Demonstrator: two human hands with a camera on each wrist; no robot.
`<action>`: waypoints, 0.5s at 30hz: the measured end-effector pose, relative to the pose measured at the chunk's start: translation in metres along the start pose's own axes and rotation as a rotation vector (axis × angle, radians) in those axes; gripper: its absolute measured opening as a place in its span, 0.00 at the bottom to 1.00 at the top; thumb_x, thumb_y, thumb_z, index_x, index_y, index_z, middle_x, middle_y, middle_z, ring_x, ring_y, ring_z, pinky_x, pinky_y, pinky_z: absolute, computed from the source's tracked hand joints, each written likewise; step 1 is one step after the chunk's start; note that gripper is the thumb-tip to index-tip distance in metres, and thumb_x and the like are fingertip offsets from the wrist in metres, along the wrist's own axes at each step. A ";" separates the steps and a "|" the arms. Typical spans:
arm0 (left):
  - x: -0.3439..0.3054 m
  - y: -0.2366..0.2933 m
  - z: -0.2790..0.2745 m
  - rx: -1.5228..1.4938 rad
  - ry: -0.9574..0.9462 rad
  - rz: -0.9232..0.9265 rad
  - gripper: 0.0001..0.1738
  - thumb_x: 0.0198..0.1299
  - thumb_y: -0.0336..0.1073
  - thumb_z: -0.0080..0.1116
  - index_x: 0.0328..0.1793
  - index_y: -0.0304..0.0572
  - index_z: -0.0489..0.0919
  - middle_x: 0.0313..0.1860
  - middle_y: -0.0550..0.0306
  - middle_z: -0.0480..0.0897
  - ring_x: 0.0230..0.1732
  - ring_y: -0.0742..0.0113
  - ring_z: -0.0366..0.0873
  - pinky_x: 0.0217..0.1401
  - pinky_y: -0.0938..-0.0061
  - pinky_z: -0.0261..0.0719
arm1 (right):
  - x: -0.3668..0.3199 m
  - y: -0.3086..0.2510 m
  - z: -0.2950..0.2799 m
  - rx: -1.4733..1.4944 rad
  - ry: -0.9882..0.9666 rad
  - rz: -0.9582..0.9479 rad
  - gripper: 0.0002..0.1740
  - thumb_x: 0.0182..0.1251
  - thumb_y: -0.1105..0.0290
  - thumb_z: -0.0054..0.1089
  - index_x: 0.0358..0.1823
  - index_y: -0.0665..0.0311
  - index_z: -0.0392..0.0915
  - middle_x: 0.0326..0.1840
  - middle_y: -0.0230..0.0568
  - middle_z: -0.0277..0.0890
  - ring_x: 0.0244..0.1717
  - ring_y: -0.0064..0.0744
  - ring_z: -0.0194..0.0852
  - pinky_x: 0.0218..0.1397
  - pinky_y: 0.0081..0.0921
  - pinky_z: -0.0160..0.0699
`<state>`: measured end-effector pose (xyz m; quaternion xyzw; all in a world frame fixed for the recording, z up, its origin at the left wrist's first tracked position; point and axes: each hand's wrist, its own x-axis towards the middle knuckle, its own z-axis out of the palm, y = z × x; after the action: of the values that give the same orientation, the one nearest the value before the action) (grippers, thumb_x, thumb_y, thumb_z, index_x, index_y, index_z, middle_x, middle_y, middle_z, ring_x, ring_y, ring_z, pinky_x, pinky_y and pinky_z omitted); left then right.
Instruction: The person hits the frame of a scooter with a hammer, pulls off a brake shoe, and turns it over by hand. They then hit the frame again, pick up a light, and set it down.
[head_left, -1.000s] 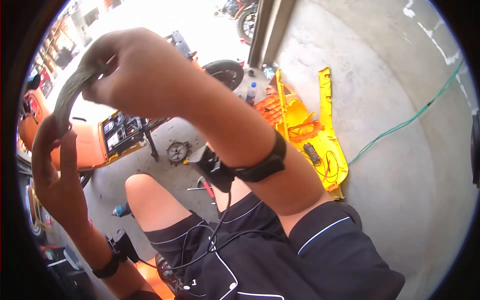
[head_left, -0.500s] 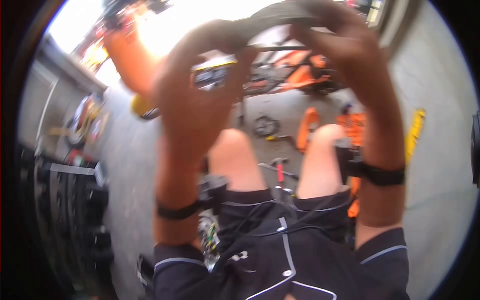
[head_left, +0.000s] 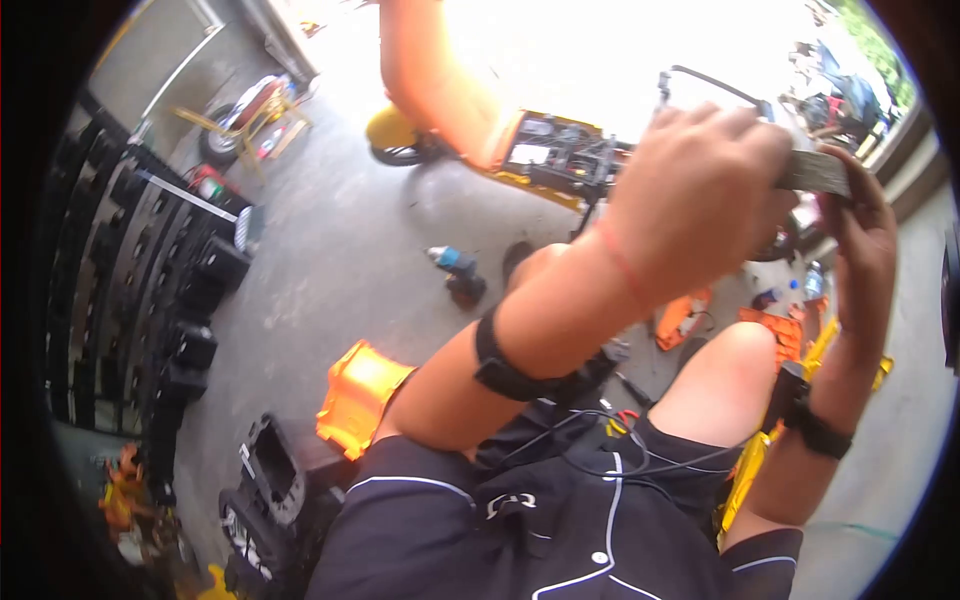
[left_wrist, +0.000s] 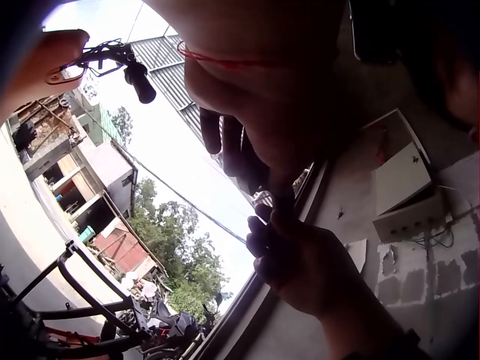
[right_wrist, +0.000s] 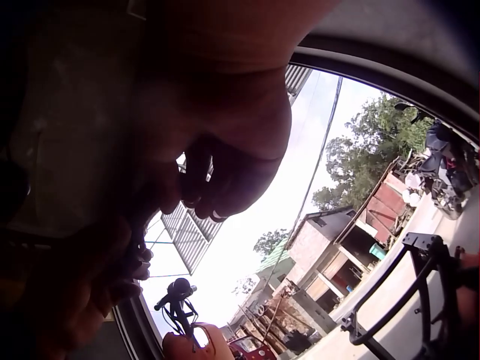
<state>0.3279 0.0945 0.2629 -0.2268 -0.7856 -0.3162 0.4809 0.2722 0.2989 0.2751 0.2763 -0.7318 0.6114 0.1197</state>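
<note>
A grey-green, rough-textured strip (head_left: 820,173) is held up in front of the body in the head view. My left hand (head_left: 705,195), with a red string at its wrist, grips one end, its fingers curled and hiding much of that end. The right hand (head_left: 868,235) pinches the other end between thumb and fingers. In the left wrist view the right hand (left_wrist: 304,266) is close below the left; the strip is lost in shadow there. Shadow also darkens both hands in the right wrist view, where the right hand (right_wrist: 225,142) shows curled fingers.
Beyond the hands stands a partly stripped orange motorbike (head_left: 560,155). A blue cordless drill (head_left: 457,275) is on the concrete floor to the left. An orange panel (head_left: 362,398) lies by the left elbow, and black racks (head_left: 120,290) line the left wall. Yellow body panels (head_left: 745,480) lie at right.
The head view has swung about, bringing the hands from the left across to the upper right. The curved strip now shows as a short flat end between the hands; both still hold it.
</note>
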 end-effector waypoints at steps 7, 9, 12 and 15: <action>-0.020 -0.015 0.013 -0.069 -0.086 -0.104 0.17 0.50 0.31 0.73 0.47 0.40 0.84 0.39 0.54 0.85 0.42 0.54 0.81 0.47 0.64 0.78 | -0.009 0.019 0.011 0.334 -0.067 0.159 0.30 0.62 0.80 0.52 0.69 0.71 0.68 0.64 0.47 0.71 0.60 0.30 0.73 0.64 0.27 0.73; -0.025 -0.017 0.018 0.034 -0.076 -0.115 0.18 0.47 0.29 0.75 0.47 0.40 0.84 0.41 0.54 0.85 0.46 0.54 0.81 0.49 0.63 0.78 | -0.009 0.030 0.015 0.499 -0.027 0.204 0.31 0.60 0.79 0.47 0.69 0.74 0.66 0.65 0.52 0.71 0.64 0.36 0.73 0.69 0.33 0.73; -0.029 -0.025 0.027 0.046 -0.095 -0.101 0.19 0.47 0.30 0.75 0.47 0.41 0.85 0.42 0.53 0.85 0.49 0.53 0.80 0.52 0.62 0.78 | -0.003 0.047 0.014 0.649 -0.026 0.284 0.28 0.64 0.79 0.47 0.68 0.74 0.67 0.63 0.49 0.71 0.61 0.34 0.74 0.65 0.30 0.75; -0.032 -0.037 0.040 0.067 -0.119 -0.096 0.18 0.47 0.30 0.75 0.46 0.41 0.85 0.42 0.54 0.85 0.47 0.53 0.80 0.52 0.62 0.78 | 0.004 0.066 0.011 0.658 -0.041 0.366 0.23 0.67 0.77 0.49 0.63 0.73 0.71 0.59 0.47 0.75 0.58 0.33 0.77 0.65 0.30 0.76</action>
<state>0.2928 0.0951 0.2104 -0.1909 -0.8329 -0.2983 0.4252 0.2342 0.2934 0.2199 0.1766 -0.5356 0.8195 -0.1015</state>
